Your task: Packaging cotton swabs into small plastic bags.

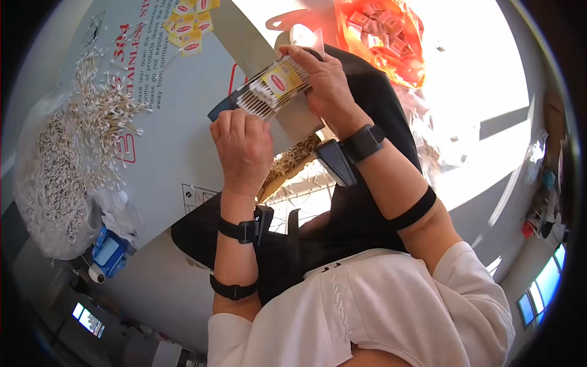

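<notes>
A clear pack of cotton swabs (254, 105) with a yellow printed card (282, 81) is held between my hands over the table's right edge. My right hand (327, 88) is closed around its far right end, thumb and fingers along the side. At the near left end, the curled fingers of my left hand (243, 147) are closed at the pack's edge; their tips are partly hidden. A dark blue strip (221, 109) sticks out beside the left fingers. White swab tips line up in a row toward my left hand.
Loose swabs (107, 110) spill from a big clear bag (52, 183) on the grey-blue tabletop (177, 128). Several yellow cards (191, 27) lie at the far edge. An orange bag (391, 37) of small packs stands far right. Below my hands is a box of swabs (290, 162).
</notes>
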### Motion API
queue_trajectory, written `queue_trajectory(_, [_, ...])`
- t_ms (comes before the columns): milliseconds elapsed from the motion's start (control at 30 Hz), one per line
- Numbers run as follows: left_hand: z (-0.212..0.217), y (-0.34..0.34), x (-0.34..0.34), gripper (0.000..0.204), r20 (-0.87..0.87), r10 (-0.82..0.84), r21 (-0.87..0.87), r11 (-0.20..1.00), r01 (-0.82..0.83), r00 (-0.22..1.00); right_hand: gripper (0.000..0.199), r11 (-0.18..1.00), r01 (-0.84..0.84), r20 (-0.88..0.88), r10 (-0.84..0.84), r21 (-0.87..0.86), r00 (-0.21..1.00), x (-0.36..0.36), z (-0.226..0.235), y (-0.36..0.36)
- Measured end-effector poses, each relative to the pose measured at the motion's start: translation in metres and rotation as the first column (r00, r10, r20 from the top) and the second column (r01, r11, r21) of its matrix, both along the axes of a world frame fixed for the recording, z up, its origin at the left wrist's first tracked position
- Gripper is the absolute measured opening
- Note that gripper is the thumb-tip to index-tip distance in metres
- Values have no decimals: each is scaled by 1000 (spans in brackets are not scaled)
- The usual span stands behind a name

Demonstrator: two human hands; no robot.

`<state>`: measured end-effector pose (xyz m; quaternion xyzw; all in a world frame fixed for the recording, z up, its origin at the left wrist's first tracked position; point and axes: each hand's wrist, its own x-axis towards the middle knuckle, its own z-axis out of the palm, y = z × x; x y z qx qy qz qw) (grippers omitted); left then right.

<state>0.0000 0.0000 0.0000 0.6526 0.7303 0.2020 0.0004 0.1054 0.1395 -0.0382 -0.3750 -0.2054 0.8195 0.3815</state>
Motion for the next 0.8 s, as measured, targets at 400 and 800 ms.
queue_trajectory(400, [4, -12, -8, 25, -13, 12, -33, 999, -13, 1000, 20, 999, -5, 20, 5, -32, 1000, 2, 3, -1])
queue_trajectory(800, [-3, 17, -4, 24, -36, -65, 8, 998, 65, 997, 20, 1000, -1, 11, 1, -17, 1000, 0, 1, -1])
